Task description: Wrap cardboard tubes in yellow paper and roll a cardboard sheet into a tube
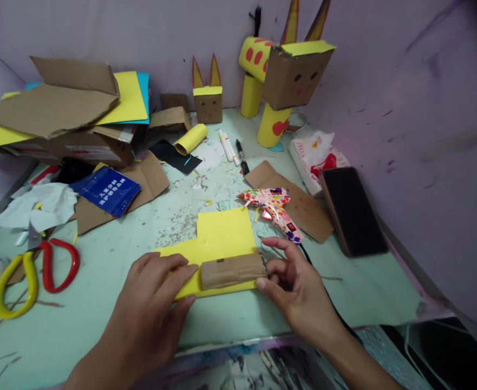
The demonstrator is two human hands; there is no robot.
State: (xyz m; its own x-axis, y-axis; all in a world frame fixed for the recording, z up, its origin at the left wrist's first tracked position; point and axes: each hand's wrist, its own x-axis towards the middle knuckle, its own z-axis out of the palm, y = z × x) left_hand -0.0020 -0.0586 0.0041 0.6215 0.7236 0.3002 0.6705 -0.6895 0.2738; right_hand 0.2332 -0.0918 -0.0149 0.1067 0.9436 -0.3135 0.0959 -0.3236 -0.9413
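Note:
In front of me a brown cardboard tube (234,272) lies sideways on a yellow paper sheet (226,227) with a stepped outline. My left hand (152,298) holds the sheet's left part, fingers on top and thumb by the front edge, close to the tube's left end. My right hand (295,287) grips the tube's right end between thumb and curled fingers, the index finger raised. Just behind it lies a flower-patterned glue gun (273,206), its black cord running under my right wrist.
Red-and-yellow scissors (39,265) lie at left, near a blue packet (110,189) and cardboard scraps. A phone (354,211) and tissue pack (315,157) are at right. Behind stand a giraffe-like cardboard figure (295,76), a small box head (208,105), a yellow tube (191,139) and markers (229,147).

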